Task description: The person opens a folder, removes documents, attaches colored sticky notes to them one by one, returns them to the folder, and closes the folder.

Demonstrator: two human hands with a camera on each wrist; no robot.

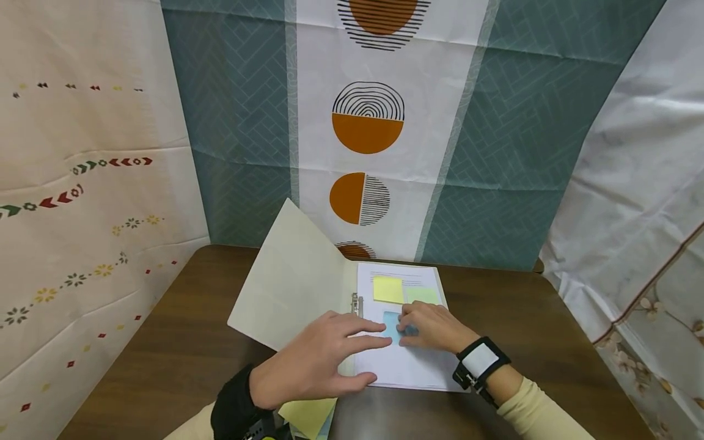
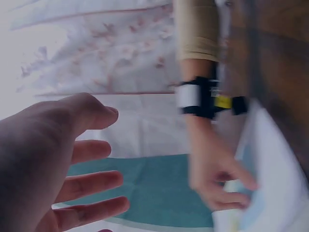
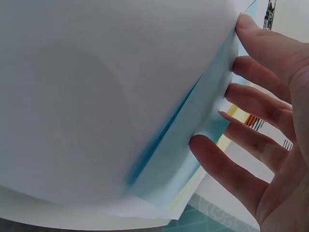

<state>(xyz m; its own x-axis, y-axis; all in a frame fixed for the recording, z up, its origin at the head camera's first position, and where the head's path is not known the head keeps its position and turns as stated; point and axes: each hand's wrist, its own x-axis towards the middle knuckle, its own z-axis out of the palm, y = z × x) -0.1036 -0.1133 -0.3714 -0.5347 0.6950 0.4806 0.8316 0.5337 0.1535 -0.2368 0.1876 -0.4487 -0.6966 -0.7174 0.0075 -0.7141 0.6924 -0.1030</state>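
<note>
Blue sticky note (image 1: 392, 327) lies on the white paper (image 1: 407, 366) inside an open file folder (image 1: 297, 275). Fingertips of my right hand (image 1: 434, 327) press on the note; in the right wrist view the fingers are spread along the blue note (image 3: 193, 130), whose lower edge lifts a little off the sheet. Left of it my left hand (image 1: 324, 354) hovers over the folder's inner edge, holding nothing, fingers apart and thumb out. Above the blue note a yellow sticky note (image 1: 387, 289) and a green sticky note (image 1: 422, 296) stick to the same sheet.
A metal clip (image 1: 356, 304) sits at the folder's spine. Loose sticky notes (image 1: 309, 417), yellow on top, lie on the wooden table (image 1: 192, 342) under my left wrist. Printed cloths (image 1: 236, 122) hang behind the table and at both sides.
</note>
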